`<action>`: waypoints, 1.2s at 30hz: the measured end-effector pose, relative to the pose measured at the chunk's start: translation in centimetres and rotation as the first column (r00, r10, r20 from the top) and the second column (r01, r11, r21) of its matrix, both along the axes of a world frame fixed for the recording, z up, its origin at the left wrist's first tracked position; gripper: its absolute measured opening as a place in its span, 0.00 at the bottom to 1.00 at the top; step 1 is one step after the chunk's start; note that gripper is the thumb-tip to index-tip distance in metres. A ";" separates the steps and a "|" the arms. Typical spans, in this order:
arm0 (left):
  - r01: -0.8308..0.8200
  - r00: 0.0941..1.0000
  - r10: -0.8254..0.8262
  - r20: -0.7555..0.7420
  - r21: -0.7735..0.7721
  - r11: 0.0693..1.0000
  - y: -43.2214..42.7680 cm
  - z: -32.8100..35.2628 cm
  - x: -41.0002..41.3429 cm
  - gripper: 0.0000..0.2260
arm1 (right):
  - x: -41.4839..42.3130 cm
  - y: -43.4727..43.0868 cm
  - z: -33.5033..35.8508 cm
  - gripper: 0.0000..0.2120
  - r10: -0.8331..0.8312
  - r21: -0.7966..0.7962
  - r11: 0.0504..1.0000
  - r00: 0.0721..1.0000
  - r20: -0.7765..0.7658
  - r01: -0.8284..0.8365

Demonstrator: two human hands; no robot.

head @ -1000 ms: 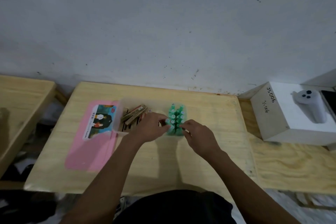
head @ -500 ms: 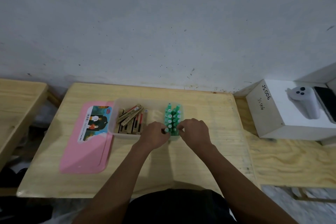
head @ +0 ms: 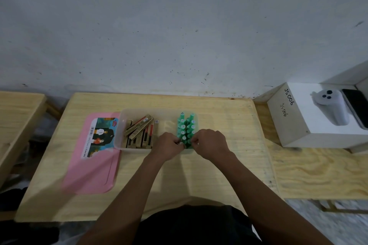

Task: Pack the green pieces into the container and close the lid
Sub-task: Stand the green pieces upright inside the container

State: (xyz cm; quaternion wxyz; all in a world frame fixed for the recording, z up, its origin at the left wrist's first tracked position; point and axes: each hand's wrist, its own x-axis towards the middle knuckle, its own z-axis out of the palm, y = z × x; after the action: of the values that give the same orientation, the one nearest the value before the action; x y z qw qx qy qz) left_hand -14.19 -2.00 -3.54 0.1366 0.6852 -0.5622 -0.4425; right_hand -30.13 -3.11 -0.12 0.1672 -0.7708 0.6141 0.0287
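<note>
A clear plastic container [head: 121,125] stands on the wooden table [head: 229,165]. Several green pieces [head: 186,125] stand upright in two rows at its right end. Gold and red flat boxes [head: 139,131] fill its left end. My left hand [head: 168,146] and my right hand [head: 211,143] meet at the near end of the green rows, fingertips pinched on the nearest green pieces. The pink lid [head: 93,155], with a picture label, lies flat on the table to the left of the container.
A white box [head: 314,125] marked JS006 stands on a lower wooden surface to the right, with a white device [head: 330,105] and a dark phone [head: 356,107] on top. Another wooden table [head: 18,117] is at the left. A grey wall rises behind.
Both hands drew back from the sides of the green rows to their near end and came closer together. The view shifted slightly.
</note>
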 end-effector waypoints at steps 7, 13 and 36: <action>-0.087 0.993 0.086 -0.081 -0.004 0.996 -0.2 -0.1 0.3 0.09 | 0.4 0.1 0.0 0.11 -0.002 0.006 1.000 1.000 -0.024 0.002; -0.044 0.997 0.044 -0.058 0.001 0.999 -0.3 0.1 0.5 0.09 | 0.6 0.5 -0.7 0.11 -0.003 -0.044 0.999 0.999 -0.049 0.001; -0.080 0.997 0.082 0.009 -0.165 0.983 -2.1 0.5 0.3 0.12 | -0.4 -1.2 -0.2 0.10 -0.138 -0.070 0.987 0.985 0.102 0.145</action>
State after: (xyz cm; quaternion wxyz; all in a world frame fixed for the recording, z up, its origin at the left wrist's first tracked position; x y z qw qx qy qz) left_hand -13.86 -4.06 -3.00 0.2062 0.6974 -0.5696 -0.3829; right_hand -30.56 -4.34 -0.35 0.1685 -0.7317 0.6590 -0.0446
